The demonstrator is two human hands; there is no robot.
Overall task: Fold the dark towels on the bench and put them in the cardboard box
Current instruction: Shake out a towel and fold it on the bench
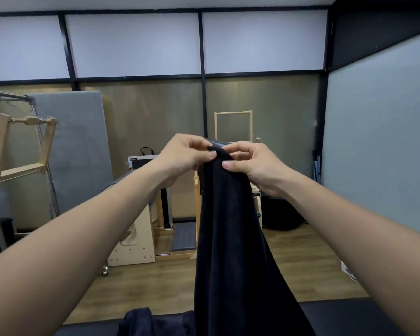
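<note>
A dark navy towel (pixel 230 238) hangs in a long bunch in front of me, held up at chest height. My left hand (pixel 182 158) pinches its top edge from the left, and my right hand (pixel 255 163) pinches the same edge from the right, the two hands almost touching. The towel's lower end reaches down to the black bench (pixel 349 316) at the bottom of the view. More dark towel cloth (pixel 141 321) lies crumpled on the bench at the bottom left. No cardboard box is in view.
Wooden exercise equipment (pixel 136 236) on castors stands on the wood floor beyond the bench. A metal frame with wooden bars (pixel 22 146) is at the left, and a grey padded panel (pixel 75 151) leans on the wall. A black round object (pixel 279 214) sits at the back right.
</note>
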